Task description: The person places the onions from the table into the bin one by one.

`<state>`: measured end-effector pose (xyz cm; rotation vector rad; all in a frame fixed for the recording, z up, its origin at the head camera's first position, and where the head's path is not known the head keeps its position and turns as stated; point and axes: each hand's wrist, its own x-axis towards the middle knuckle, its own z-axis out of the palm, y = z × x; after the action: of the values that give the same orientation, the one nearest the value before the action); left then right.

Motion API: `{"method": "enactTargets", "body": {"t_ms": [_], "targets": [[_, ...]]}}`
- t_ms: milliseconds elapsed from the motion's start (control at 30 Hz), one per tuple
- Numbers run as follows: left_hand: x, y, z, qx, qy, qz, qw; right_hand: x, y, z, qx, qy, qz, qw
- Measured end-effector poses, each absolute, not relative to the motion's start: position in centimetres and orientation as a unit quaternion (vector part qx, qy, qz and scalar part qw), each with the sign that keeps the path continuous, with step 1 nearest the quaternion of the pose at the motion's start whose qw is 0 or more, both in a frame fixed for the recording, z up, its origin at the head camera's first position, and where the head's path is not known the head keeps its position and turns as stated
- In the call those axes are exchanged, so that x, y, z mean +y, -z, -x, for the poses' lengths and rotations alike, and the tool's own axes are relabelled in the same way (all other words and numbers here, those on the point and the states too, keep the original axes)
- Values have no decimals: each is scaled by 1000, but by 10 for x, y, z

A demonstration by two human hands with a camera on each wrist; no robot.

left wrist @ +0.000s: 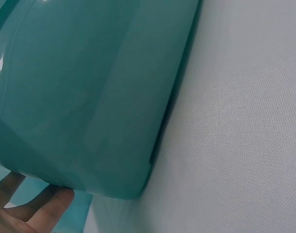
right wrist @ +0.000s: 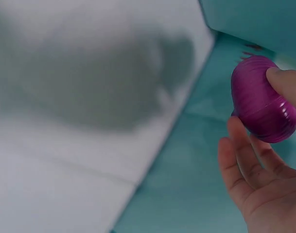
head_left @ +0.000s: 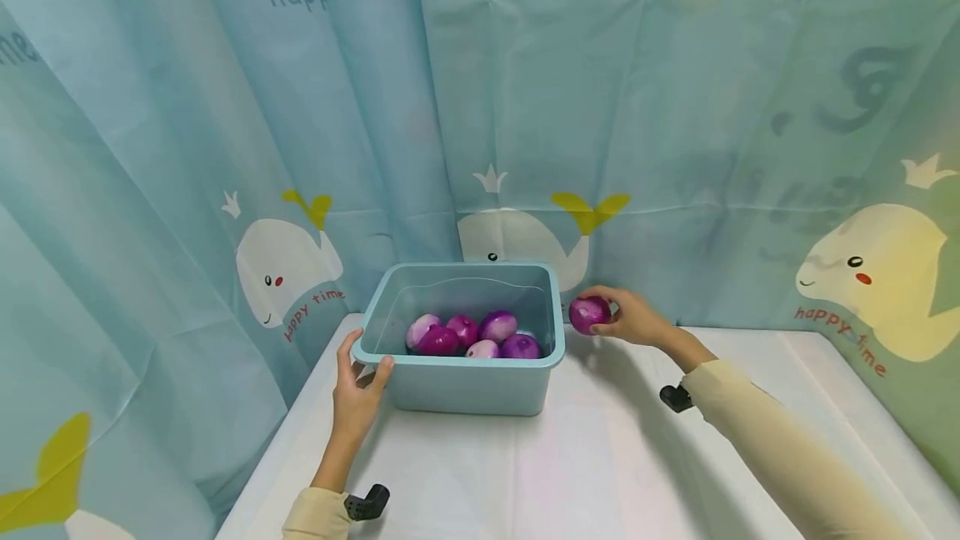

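A light blue plastic bin (head_left: 468, 386) stands on the table, with several purple onions lying inside, one of them a dark purple onion (head_left: 521, 347). My left hand (head_left: 356, 398) holds the bin's front left corner, thumb at the front rim and fingers along the left side. In the left wrist view, fingertips (left wrist: 58, 204) touch the bin's wall (left wrist: 89, 97). To the right of the bin, above the table, my right hand (head_left: 637, 319) holds another purple onion (head_left: 589, 316) between thumb and fingers. The right wrist view shows this shiny onion (right wrist: 262, 99) close up.
A white cloth (head_left: 585, 473) covers the table. Behind it hangs a blue-green curtain (head_left: 675, 148) printed with whales, close to the bin's back. Black wrist devices (head_left: 367, 502) are strapped at both sleeves.
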<state>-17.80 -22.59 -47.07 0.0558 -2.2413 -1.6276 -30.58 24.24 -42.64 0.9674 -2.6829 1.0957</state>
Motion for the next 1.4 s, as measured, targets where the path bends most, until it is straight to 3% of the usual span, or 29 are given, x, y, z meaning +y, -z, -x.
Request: {"method": "enactTargets", "body": {"t_ms": [433, 833, 1133, 1400], "targets": [[-224, 468, 177, -792, 580, -21, 190, 257, 345, 292, -897, -315, -292, 107], [-227, 470, 179, -798, 571, -22, 192, 248, 317, 295, -898, -301, -292, 132], [-226, 469, 180, -796, 571, -18, 199, 222, 312, 300, -899, -298, -301, 111], [-227, 472, 178, -798, 568, -18, 203, 168, 306, 306, -882, -316, -341, 74]]}}
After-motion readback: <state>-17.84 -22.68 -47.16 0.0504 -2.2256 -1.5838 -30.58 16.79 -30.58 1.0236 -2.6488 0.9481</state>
